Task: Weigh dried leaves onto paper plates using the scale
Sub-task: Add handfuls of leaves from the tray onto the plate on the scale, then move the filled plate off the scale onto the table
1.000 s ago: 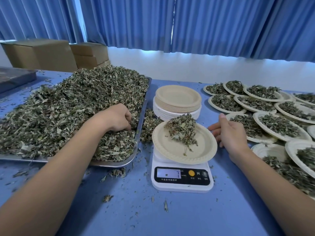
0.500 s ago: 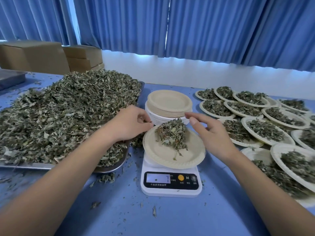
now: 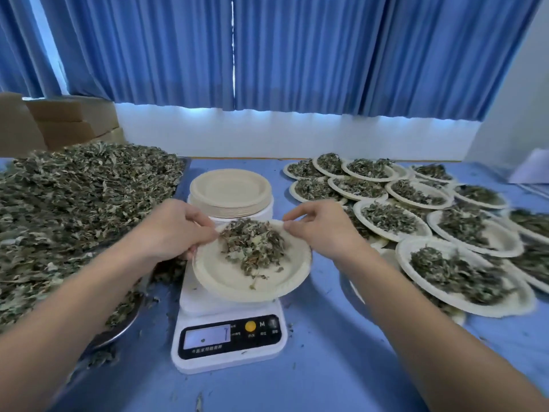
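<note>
A tan paper plate (image 3: 225, 282) with a small heap of dried leaves (image 3: 255, 248) is over the white digital scale (image 3: 228, 337), sitting a little to the right of its platform. My left hand (image 3: 169, 230) grips the plate's left rim, thumb on top. My right hand (image 3: 323, 230) pinches the far right rim between thumb and forefinger. Whether the plate still rests on the scale is unclear. The scale's display is lit but its reading is too blurred to read.
A metal tray (image 3: 118, 331) heaped with loose dried leaves (image 3: 89, 203) fills the left side. A stack of empty plates (image 3: 230, 191) stands behind the scale. Several filled plates (image 3: 416, 215) cover the right side. Cardboard boxes (image 3: 74, 123) sit at the back left.
My left hand left the leaf pile and came to the plate's left rim. My right hand rose from beside the plate and took its far right rim. The camera tilted up.
</note>
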### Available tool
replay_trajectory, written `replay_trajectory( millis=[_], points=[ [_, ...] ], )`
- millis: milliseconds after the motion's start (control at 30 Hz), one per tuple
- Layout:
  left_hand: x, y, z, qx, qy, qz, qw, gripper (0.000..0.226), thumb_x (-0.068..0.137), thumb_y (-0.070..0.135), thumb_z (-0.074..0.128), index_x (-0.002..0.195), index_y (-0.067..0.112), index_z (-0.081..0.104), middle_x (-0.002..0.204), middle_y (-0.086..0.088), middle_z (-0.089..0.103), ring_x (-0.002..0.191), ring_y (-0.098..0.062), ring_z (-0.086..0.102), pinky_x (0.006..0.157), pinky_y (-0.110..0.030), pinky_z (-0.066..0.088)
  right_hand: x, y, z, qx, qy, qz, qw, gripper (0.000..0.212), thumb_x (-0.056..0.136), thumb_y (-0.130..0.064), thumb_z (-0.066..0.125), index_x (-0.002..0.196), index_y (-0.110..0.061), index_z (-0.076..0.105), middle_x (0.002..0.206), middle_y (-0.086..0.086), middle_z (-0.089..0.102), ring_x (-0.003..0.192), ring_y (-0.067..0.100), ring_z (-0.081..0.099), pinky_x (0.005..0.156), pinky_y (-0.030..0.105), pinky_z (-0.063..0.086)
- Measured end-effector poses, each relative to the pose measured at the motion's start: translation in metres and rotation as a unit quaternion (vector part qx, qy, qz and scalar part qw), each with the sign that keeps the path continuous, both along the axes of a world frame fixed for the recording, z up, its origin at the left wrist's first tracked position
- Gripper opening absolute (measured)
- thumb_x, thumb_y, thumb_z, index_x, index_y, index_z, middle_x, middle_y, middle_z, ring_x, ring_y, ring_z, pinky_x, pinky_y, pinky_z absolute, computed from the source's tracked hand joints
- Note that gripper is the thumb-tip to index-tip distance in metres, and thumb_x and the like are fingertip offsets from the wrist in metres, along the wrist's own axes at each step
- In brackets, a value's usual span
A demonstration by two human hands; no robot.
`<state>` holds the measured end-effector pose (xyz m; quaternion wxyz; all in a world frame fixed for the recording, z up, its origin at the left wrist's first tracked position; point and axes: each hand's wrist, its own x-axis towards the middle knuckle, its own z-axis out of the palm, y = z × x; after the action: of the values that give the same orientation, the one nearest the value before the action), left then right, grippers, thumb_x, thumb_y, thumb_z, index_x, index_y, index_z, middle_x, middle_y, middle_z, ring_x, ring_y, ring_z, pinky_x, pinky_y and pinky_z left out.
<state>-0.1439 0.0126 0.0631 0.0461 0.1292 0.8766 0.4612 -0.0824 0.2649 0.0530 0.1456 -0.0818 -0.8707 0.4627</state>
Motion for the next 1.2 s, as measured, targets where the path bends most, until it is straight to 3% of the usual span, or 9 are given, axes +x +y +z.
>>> replay_trajectory(
  millis=[167,267,400,600,800,933,1000,1100,1200],
  points=[
    [-0.017,0.051,0.016,0.113,-0.119,-0.043,0.986,0.012,0.090,0.003,0.070,0.090,-0.009,0.074,0.056,-0.006,0.046,0.039,-0.008,0.041,0.039,-0.019,0.041,0.012,0.044,0.036,-0.008,0.001,-0.031,0.999,0.003,0.086,-0.016,0.080,0.086,-0.013,0.080,0.080,0.012,0.075,0.061,0.016,0.058,0.057,0.026,0.047],
    [-0.021,0.100,0.020,0.171,-0.182,-0.068,0.966,0.003,0.091,-0.001,0.065,0.093,-0.004,0.067,0.062,-0.004,0.040,0.040,-0.007,0.037,0.039,-0.018,0.040,0.024,0.087,0.048,-0.028,-0.012,-0.050,0.998,0.006,0.086,-0.016,0.080,0.083,-0.011,0.080,0.062,0.008,0.065,0.050,0.013,0.053,0.044,0.021,0.042],
    [-0.024,0.178,0.023,0.217,-0.172,-0.082,0.958,0.008,0.092,-0.005,0.063,0.084,-0.004,0.062,0.045,-0.001,0.051,0.035,-0.006,0.047,0.041,-0.017,0.045,0.042,0.155,0.053,-0.059,-0.052,-0.097,0.992,0.005,0.090,-0.015,0.077,0.091,-0.010,0.077,0.052,0.002,0.059,0.039,0.012,0.045,0.040,0.024,0.040],
    [-0.016,0.296,0.033,0.195,-0.141,-0.129,0.962,0.006,0.089,-0.001,0.071,0.094,-0.003,0.069,0.047,0.001,0.061,0.043,-0.006,0.059,0.060,-0.029,0.062,0.069,0.256,0.050,-0.144,-0.065,-0.218,0.963,0.026,0.085,-0.009,0.081,0.102,0.009,0.071,0.058,0.010,0.058,0.036,0.012,0.044,0.037,0.020,0.039],
    [0.007,0.406,0.040,0.181,-0.113,-0.169,0.962,0.017,0.086,0.007,0.078,0.100,0.001,0.072,0.089,-0.013,0.074,0.067,-0.018,0.065,0.057,-0.027,0.056,0.105,0.343,0.048,-0.145,-0.015,-0.329,0.933,0.020,0.084,-0.009,0.082,0.098,-0.004,0.068,0.078,0.018,0.056,0.043,0.016,0.042,0.041,0.021,0.047],
    [0.037,0.467,0.033,0.157,-0.076,-0.211,0.962,0.012,0.088,-0.003,0.069,0.099,-0.007,0.071,0.086,-0.017,0.068,0.064,-0.023,0.063,0.063,-0.033,0.059,0.138,0.393,0.037,-0.138,0.005,-0.386,0.912,0.034,0.085,-0.010,0.082,0.106,0.013,0.069,0.079,0.020,0.062,0.056,0.024,0.054,0.041,0.024,0.050],
    [0.053,0.495,0.027,0.126,-0.050,-0.248,0.959,0.011,0.089,-0.008,0.060,0.095,-0.005,0.070,0.090,-0.018,0.066,0.069,-0.026,0.066,0.064,-0.035,0.063,0.157,0.415,0.027,-0.132,0.020,-0.420,0.898,0.043,0.084,-0.011,0.084,0.112,0.017,0.067,0.083,0.020,0.064,0.067,0.027,0.056,0.049,0.030,0.052],
    [0.073,0.537,0.018,0.082,-0.009,-0.298,0.951,0.018,0.093,-0.007,0.053,0.098,-0.008,0.071,0.105,-0.021,0.070,0.088,-0.031,0.072,0.079,-0.045,0.063,0.188,0.447,0.012,-0.127,0.017,-0.470,0.873,0.043,0.083,-0.013,0.085,0.109,0.017,0.067,0.073,0.015,0.061,0.058,0.024,0.050,0.051,0.031,0.048],
    [0.097,0.566,0.006,-0.020,0.091,-0.365,0.926,0.024,0.095,-0.003,0.046,0.096,0.007,0.067,0.104,-0.011,0.065,0.090,-0.026,0.066,0.082,-0.035,0.056,0.218,0.469,-0.005,-0.105,0.010,-0.525,0.845,0.032,0.083,-0.009,0.083,0.098,0.015,0.070,0.068,0.014,0.059,0.052,0.023,0.047,0.045,0.027,0.047]
  ],
)
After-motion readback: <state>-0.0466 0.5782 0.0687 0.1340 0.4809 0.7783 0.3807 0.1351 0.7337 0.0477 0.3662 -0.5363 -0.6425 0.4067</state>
